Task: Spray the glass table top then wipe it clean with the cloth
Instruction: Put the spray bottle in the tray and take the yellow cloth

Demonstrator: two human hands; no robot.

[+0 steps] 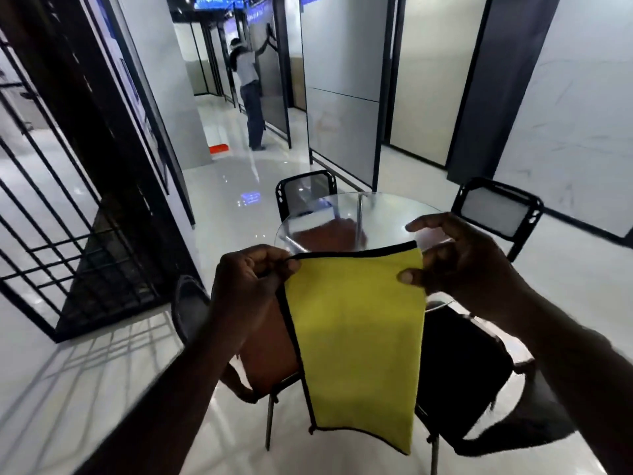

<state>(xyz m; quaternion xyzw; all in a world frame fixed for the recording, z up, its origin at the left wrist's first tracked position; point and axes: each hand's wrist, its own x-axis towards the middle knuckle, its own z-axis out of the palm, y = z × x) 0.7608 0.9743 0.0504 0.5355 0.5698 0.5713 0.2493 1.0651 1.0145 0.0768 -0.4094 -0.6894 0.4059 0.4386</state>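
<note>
A yellow cloth (356, 344) with black edging hangs in front of me, stretched by its top corners. My left hand (250, 279) pinches the top left corner. My right hand (459, 255) pinches the top right corner between thumb and fingers. Behind the cloth stands the round glass table top (376, 214) on a metal leg. The cloth hangs above the table's near edge and hides that part. No spray bottle is in view.
Black chairs ring the table: one at the far side (305, 193), one at the right (500, 210), two close to me (459, 371). A black metal grille (68, 234) stands at the left. A person (250, 94) stands down the corridor beside grey panels.
</note>
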